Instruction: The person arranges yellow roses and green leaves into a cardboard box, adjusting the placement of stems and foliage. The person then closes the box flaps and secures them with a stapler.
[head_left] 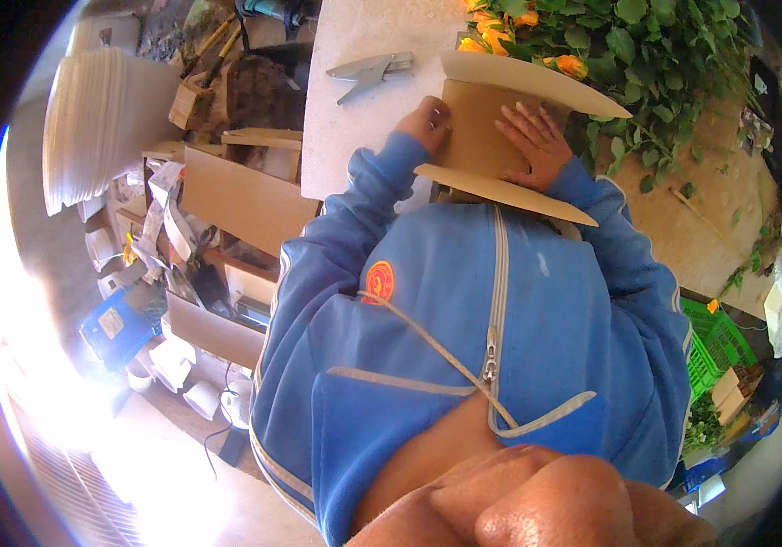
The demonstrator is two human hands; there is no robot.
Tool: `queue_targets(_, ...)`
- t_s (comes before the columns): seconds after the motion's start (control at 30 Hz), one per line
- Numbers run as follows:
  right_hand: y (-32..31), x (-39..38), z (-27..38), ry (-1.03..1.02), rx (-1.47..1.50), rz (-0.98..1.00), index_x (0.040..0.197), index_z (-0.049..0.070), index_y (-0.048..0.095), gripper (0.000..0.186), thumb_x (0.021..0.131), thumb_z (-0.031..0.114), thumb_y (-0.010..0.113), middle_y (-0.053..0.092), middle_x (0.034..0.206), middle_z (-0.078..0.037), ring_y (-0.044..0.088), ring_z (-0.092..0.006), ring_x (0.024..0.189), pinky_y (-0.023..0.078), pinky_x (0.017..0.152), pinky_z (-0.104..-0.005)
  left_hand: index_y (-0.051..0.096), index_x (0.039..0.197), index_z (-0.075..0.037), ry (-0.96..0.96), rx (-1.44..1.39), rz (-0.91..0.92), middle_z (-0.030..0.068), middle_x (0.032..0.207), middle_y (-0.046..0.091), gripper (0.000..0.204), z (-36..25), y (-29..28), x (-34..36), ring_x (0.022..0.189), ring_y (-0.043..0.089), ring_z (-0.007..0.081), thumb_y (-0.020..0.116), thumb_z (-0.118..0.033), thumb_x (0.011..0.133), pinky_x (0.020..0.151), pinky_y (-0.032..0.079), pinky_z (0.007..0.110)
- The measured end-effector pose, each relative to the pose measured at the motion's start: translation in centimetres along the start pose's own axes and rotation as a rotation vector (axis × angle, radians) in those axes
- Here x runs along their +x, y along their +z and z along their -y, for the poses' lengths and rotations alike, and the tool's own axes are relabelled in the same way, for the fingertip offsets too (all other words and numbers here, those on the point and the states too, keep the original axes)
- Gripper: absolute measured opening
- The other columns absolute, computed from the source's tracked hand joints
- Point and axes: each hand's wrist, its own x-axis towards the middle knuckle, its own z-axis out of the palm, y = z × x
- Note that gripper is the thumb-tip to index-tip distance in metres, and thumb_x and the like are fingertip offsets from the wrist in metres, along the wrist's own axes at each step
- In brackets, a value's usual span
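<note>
A brown cardboard sheet [478, 137] lies in front of my chest at the table's near edge. Its far and near flaps rise in pale curved bands. My left hand [427, 124] is closed at the sheet's left edge, with its fingertips partly hidden. Flat on the cardboard, towards its right side, rests my right hand [537, 144] with fingers spread. A grey plier-type stapler [371, 73] lies on the white tabletop, beyond my left hand. Just past the far flap are orange roses [493, 38] with leafy green stems [637, 55].
To the left stand a tall stack of pale sheets [99, 128] and cardboard boxes [245, 201] among clutter. A blue crate-like container [118, 328] sits lower left. At right are a green plastic crate [710, 342] and a thin stick [705, 214] on the brown table surface [664, 237].
</note>
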Motion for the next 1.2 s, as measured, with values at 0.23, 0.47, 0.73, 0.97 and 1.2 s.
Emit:
queue_targets(0.23,2.3,0.8,-0.2,0.027,-0.005,0.035,0.137,0.012,0.043,0.079,0.078,0.065,0.054,0.032,0.148,-0.009,0.023,-0.0275,0.14,0.011,0.115,-0.0481,0.052,0.115,-0.013,0.185,0.304,0.009,0.0183,0.095,0.065,0.035,-1.5,-0.6,0.0,0.085,0.062,0.0386,0.06,-0.029,0.084,0.075,0.05,0.045)
queue_targets(0.47,3.4,0.7,-0.7,0.07,0.097,0.098,0.136,0.013,0.044,0.075,0.076,0.054,0.063,0.033,0.146,-0.011,0.025,-0.0282,0.139,0.016,0.114,-0.0485,0.054,0.114,-0.015,0.574,0.688,0.04,0.0135,0.112,0.059,0.035,-0.6,-0.6,2.6,0.105,0.055,0.0343,0.056,-0.035,0.086,0.085,0.046,0.046)
queue_targets(0.73,-9.2,-4.2,-2.0,0.49,0.352,-0.571,0.087,0.006,0.062,0.02,0.08,0.024,0.066,0.067,0.092,-0.011,0.066,-0.0309,0.079,0.053,0.068,-0.0416,0.039,0.141,-0.03,1.021,0.711,0.164,0.0117,0.154,0.017,0.079,-0.6,4.2,4.9,0.142,0.011,0.0352,0.053,-0.07,0.074,0.112,0.004,0.06)
queue_targets(0.97,-9.0,-3.2,-9.7,0.357,-0.207,-0.146,0.122,0.01,0.052,0.052,0.073,0.019,0.069,0.052,0.127,-0.011,0.049,-0.0302,0.117,0.039,0.098,-0.0443,0.045,0.136,-0.033,1.071,0.826,0.072,0.0087,0.152,0.025,0.074,-1.6,4.0,4.3,0.14,0.016,0.0378,0.054,-0.07,0.073,0.109,0.004,0.064)
queue_targets(1.2,-8.3,-0.4,-11.1,0.389,-0.312,-0.124,0.117,0.015,0.056,0.055,0.065,0.015,0.073,0.053,0.122,-0.007,0.05,-0.0293,0.114,0.036,0.101,-0.0455,0.048,0.134,-0.032,1.024,0.697,0.166,0.0076,0.146,0.034,0.072,-2.7,3.1,3.5,0.14,0.019,0.0364,0.06,-0.066,0.072,0.109,0.005,0.064)
